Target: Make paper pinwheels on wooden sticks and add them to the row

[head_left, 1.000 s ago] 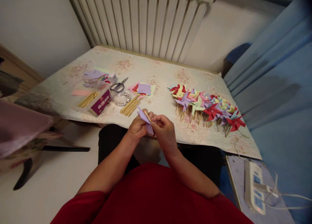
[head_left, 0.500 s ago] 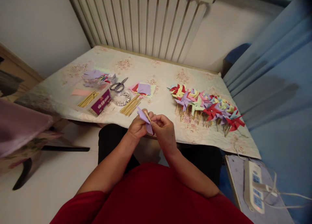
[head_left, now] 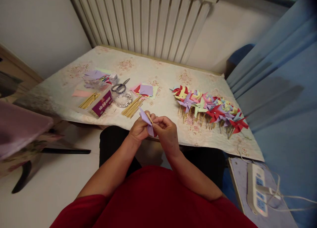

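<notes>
My left hand (head_left: 139,129) and my right hand (head_left: 167,131) meet just in front of the table's near edge. Both are closed on a lilac paper pinwheel (head_left: 146,121) with a thin wooden stick (head_left: 149,118) poking up between the fingers. The left hand grips the folded paper from the left; the right hand pinches it at the middle from the right. A loose bundle of wooden sticks (head_left: 132,107) lies on the table right beyond my hands. Cut paper squares (head_left: 145,90) in lilac, pink and red lie further back.
A heap of finished pinwheels (head_left: 210,109) covers the table's right side. Scissors (head_left: 120,87), a coil of pins or beads (head_left: 123,100), a purple box (head_left: 102,104) with sticks and paper scraps sit at left. A radiator (head_left: 146,21) stands behind; a power strip (head_left: 257,189) lies at lower right.
Almost nothing differs. My hands have stayed in place on the lilac pinwheel, with only slight finger movement, and the view has drifted a little.
</notes>
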The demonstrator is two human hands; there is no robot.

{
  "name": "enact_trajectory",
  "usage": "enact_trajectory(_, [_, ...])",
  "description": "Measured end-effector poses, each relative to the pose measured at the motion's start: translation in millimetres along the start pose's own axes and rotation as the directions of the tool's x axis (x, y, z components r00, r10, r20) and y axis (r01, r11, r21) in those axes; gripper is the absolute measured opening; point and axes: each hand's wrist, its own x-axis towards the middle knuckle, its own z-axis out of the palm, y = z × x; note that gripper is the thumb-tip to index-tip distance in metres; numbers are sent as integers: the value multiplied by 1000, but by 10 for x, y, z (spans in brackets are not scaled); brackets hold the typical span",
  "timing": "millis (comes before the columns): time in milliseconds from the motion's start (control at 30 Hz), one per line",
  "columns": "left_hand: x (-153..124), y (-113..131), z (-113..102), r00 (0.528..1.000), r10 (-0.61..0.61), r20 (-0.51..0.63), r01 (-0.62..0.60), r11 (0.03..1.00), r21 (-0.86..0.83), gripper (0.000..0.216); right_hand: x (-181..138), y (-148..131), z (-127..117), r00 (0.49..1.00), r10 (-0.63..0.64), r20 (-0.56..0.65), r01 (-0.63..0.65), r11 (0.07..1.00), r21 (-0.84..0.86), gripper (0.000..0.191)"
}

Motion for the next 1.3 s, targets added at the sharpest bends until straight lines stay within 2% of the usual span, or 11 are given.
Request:
enact_trajectory(267, [3, 5, -22, 999, 10, 51, -11, 1000, 23, 43, 7, 20, -11, 1000, -6, 14, 6, 1000, 2, 12])
enact_trajectory(533, [-7, -11, -23, 1000, 0, -11, 0, 1000, 9, 39, 4, 38, -16, 999, -30, 18, 30, 999, -32, 10])
enact_trajectory(700, [-4, -5, -4, 999, 13, 49, -15, 999, 47, 39, 19, 55, -16, 998, -55, 9, 55, 997, -51, 10])
enact_trajectory(967, [34, -26, -139, 996, 5, 94, -17, 991, 135, 32, 47, 124, -20, 1000, -14, 5, 14, 1000, -22, 11])
enact_trajectory(1167, [20, -11, -116, 992, -6, 123, -14, 987, 163, 32, 51, 97, -34, 1000, -7, 28, 7, 1000, -4, 12])
enact_trajectory(1300, [9, -1, -81, 995, -23, 102, 3, 982, 191, 34, 53, 68, -63, 998, 28, 49, -27, 999, -22, 14])
